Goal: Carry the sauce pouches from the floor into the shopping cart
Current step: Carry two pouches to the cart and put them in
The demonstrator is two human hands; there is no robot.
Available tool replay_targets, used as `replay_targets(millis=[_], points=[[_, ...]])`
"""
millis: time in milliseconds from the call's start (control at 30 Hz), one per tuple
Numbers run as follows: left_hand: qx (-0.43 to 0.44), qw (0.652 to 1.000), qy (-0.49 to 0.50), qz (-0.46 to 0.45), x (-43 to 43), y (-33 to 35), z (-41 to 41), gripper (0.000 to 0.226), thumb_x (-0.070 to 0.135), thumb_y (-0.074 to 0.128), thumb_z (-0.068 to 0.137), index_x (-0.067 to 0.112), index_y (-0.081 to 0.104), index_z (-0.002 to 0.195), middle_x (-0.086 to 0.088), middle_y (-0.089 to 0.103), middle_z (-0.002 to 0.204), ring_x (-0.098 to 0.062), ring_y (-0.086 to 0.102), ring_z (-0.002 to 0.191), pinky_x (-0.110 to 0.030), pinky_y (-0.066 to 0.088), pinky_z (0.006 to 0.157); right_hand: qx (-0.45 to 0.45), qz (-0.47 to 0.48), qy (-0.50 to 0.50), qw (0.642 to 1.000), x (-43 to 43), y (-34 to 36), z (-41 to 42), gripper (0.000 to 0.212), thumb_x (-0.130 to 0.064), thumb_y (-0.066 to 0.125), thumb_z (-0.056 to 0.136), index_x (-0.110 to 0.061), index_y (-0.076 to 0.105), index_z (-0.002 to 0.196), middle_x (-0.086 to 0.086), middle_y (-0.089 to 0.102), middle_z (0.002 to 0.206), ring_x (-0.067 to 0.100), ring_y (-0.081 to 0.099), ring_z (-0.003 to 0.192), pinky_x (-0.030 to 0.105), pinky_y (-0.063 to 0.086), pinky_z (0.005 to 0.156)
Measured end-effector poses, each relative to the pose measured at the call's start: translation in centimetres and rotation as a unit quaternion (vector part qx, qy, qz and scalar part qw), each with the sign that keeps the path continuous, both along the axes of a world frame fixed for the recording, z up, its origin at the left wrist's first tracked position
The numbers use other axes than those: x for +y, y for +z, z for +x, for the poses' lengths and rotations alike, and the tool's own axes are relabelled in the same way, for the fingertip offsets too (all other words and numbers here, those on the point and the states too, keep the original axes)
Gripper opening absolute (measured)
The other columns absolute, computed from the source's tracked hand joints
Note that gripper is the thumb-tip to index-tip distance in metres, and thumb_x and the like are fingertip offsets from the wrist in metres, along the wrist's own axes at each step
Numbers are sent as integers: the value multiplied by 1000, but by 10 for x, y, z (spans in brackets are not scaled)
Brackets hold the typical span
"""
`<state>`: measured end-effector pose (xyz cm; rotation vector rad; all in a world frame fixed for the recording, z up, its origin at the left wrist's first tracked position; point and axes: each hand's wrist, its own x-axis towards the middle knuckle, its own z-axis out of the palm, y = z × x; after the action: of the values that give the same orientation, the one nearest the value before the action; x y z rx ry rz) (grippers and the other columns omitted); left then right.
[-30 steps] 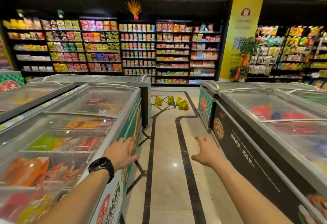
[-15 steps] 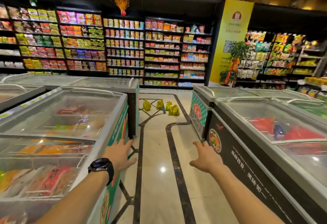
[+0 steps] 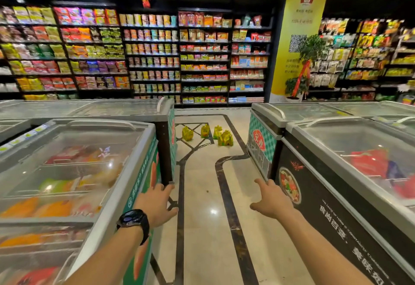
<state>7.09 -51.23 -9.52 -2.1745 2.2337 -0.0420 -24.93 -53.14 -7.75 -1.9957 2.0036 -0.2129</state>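
Between freezer chests — holding left hand and right hand out, both released, gripping nothing — facing yellow sauce pouches standing well ahead on floor.

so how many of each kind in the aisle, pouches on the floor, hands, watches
yellow sauce pouches: 4, though the rightmost may be two
hands: 2, left hand and right hand
watch: 1
total: 7

Extends both arms forward, roughly parallel. Holds left hand and right hand palm down, well apart, fingers loosely spread, gripping nothing.
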Motion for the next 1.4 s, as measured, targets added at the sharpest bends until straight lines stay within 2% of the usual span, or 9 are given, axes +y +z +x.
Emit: replay_targets(millis=[167, 300, 433, 600, 733, 833, 1133, 1400], points=[[25, 999, 12, 16, -117, 0, -19, 69, 63, 51, 89, 35, 29, 148, 1, 52, 128, -18, 55, 113, -31, 54, 90, -2, 6, -3, 1000, -127, -3, -27, 76, -44, 67, 83, -25, 29, 146, 8, 39, 144, 28, 47, 127, 43, 49, 99], [20, 999, 31, 37, -197, -10, -25, 70, 64, 50, 89, 34, 29, 148, -1, 49, 138, -19, 54, 116, -31, 56, 88, 10, 25, 9, 1000, -217, -10, -33, 80, -44, 66, 82, -24, 26, 148, 8, 38, 145, 28, 44, 130, 43, 48, 99], [16, 998, 44, 44, -280, -18, -18, 70, 62, 48, 91, 34, 26, 151, -2, 43, 147, -22, 50, 127, -31, 53, 94, 15, 34, 24, 999, -311, -16, -22, 83, -40, 67, 82, -25, 23, 151, 7, 35, 149, 28, 42, 133, 43, 48, 100], [1, 997, 50, 53, -411, -32, 8, 72, 63, 46, 90, 32, 26, 152, -5, 45, 144, -25, 49, 130, -43, 41, 110, 29, 42, 31, 998, -439, -25, 3, 84, -40, 67, 83, -25, 20, 152, 9, 34, 150, 29, 41, 134, 41, 46, 98], [14, 998, 32, 54, -532, -30, 26, 76, 65, 47, 90, 29, 24, 152, -6, 45, 143, -28, 45, 133, -42, 47, 102, 32, 49, 17, 998, -540, -23, 28, 85, -42, 67, 83, -24, 21, 153, 11, 33, 151, 30, 39, 136, 43, 45, 103], [25, 998, 27, 60, -606, -29, 36, 76, 63, 50, 89, 29, 25, 152, -5, 47, 139, -26, 50, 125, -40, 50, 98, 32, 52, 12, 998, -605, -20, 47, 84, -40, 68, 83, -23, 23, 152, 13, 34, 150, 31, 40, 135, 43, 44, 104], [19, 997, -5, 78, -806, -37, 46, 73, 63, 48, 90, 27, 27, 150, -5, 48, 139, -26, 52, 126, -40, 51, 98, 26, 72, -6, 997, -796, -37, 61, 82, -39, 67, 84, -20, 23, 151, 13, 31, 150, 33, 45, 130, 41, 44, 100], [3, 994, -7, 105, -1029, -56, 34, 72, 63, 46, 92, 27, 26, 151, -6, 50, 139, -28, 52, 125, -40, 51, 96, -4, 87, 0, 996, -1030, -79, 44, 79, -41, 65, 84, -21, 25, 150, 14, 34, 147, 35, 39, 134, 44, 43, 101]])
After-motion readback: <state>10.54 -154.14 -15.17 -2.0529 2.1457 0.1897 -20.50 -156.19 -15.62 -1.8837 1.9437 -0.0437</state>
